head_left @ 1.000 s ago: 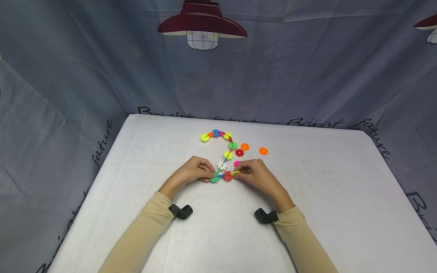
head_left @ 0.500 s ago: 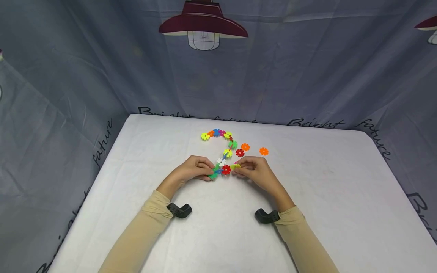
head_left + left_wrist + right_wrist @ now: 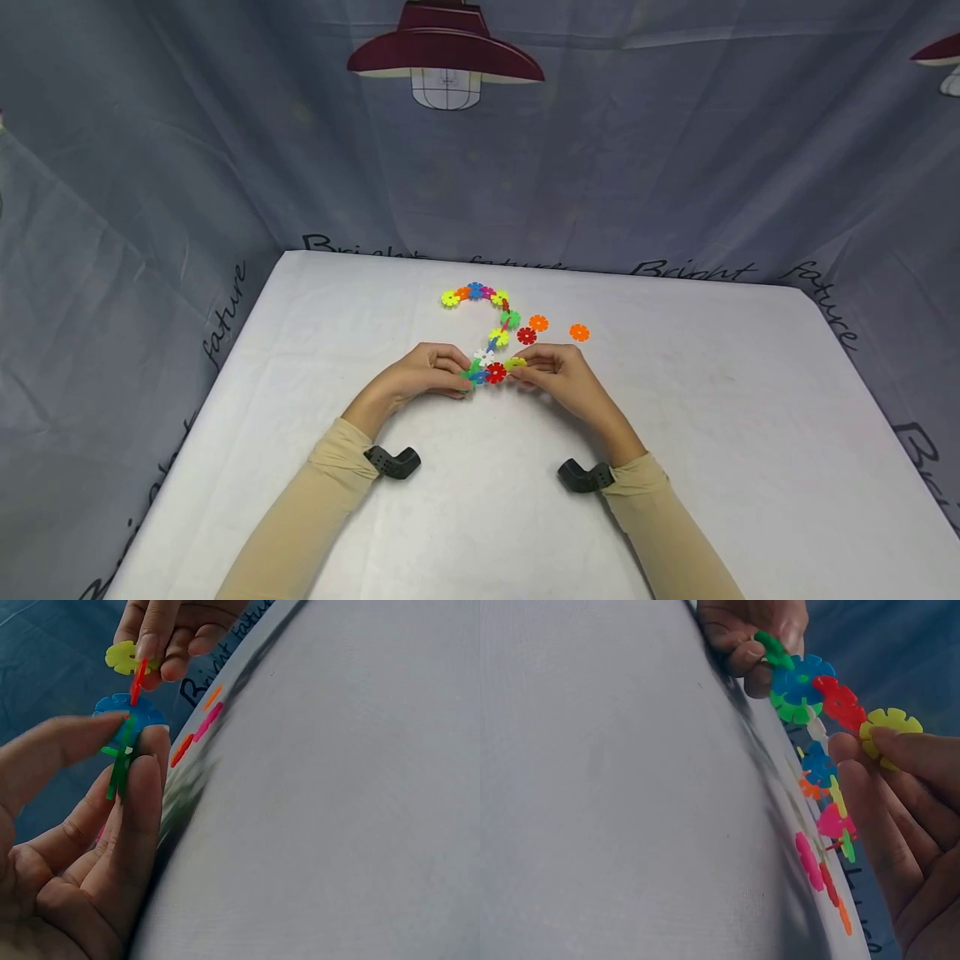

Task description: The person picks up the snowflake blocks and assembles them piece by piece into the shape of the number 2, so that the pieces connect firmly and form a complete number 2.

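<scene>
A chain of interlocking flower-shaped plastic discs curves across the white table in the head view. Its far end is a yellow disc (image 3: 450, 299); a white disc (image 3: 483, 357) sits nearer me. My left hand (image 3: 429, 369) pinches a green disc (image 3: 774, 651) at the near bend, beside a blue disc (image 3: 804, 679). From the blue one a red disc (image 3: 840, 703) runs right to a yellow-green disc (image 3: 900, 726). Thumb and forefinger of my right hand (image 3: 558, 373) grip that last disc, whose slots meet the red disc's edge. The near end of the chain is held raised.
Loose discs lie right of the chain: one red (image 3: 527, 336), one orange (image 3: 538, 322) and another orange (image 3: 580, 332) farther right. A pink disc (image 3: 809, 862) lies close by, hidden in the head view. Grey printed curtain (image 3: 637, 167) surrounds the table's back and sides.
Both hands have lifted and tilted the near end of the chain slightly away from me. The red disc has shifted up and left, and the yellow-green disc now shows its face more.
</scene>
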`<state>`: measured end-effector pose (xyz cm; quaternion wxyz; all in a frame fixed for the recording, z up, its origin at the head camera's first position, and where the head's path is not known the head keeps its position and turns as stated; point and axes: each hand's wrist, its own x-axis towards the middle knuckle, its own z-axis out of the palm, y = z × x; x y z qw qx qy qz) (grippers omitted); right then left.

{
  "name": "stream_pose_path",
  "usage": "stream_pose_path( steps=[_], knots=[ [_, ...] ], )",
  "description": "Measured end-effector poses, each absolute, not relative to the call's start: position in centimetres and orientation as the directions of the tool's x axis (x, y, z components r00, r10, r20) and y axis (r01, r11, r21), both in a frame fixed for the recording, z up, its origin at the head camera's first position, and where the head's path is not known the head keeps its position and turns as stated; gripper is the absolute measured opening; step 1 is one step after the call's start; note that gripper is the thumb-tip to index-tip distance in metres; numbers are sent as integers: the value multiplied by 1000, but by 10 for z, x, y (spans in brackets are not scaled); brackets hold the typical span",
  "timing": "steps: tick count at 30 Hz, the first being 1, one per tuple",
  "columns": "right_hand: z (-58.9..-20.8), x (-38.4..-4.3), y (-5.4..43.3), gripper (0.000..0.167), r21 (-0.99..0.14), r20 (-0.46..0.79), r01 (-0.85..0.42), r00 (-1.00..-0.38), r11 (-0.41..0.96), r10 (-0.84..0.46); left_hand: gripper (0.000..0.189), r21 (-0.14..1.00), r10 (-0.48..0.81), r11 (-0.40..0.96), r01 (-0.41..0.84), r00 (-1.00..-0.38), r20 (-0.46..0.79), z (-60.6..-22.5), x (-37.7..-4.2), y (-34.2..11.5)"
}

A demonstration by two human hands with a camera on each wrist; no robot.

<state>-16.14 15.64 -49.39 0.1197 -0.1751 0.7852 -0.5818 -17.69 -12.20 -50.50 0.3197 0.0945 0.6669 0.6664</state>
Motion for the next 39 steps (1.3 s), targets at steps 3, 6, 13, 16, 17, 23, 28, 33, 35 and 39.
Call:
stream_pose_path(
  steps=[3,6,13,16,17,23,28,33,35,39],
  knots=[
    [-492,-161,156,17,-958,18,-139,-902,251,-430,23,950,549,100,-297,-780,-302,-504,-177,-122],
    [-491,-160,155,18,-962,18,-134,-900,237,-436,21,950,549,101,-294,-780,-300,-504,-176,-122],
    [-494,-161,156,18,-973,6,-105,-905,207,-426,20,950,560,80,-303,-775,-294,-504,-176,-122],
    [-494,-161,156,18,-977,2,-94,-902,192,-432,20,948,562,70,-312,-773,-296,-503,-177,-123],
    [-494,-161,156,18,-977,3,-95,-901,190,-434,20,947,563,67,-315,-771,-297,-503,-177,-123],
    [-494,-161,156,19,-977,11,-104,-898,188,-439,18,942,573,47,-331,-764,-297,-507,-179,-125],
    [-495,-162,156,18,-972,14,-116,-899,206,-438,18,942,575,38,-333,-764,-293,-507,-179,-125],
    [-495,-162,159,17,-965,34,-147,-891,217,-453,18,942,571,34,-333,-767,-292,-507,-179,-126],
    [-495,-162,159,17,-964,39,-155,-889,218,-457,18,942,570,32,-335,-768,-293,-508,-179,-126],
    [-494,-162,159,17,-964,40,-156,-887,217,-460,19,940,567,31,-341,-768,-297,-508,-179,-126]
  ],
)
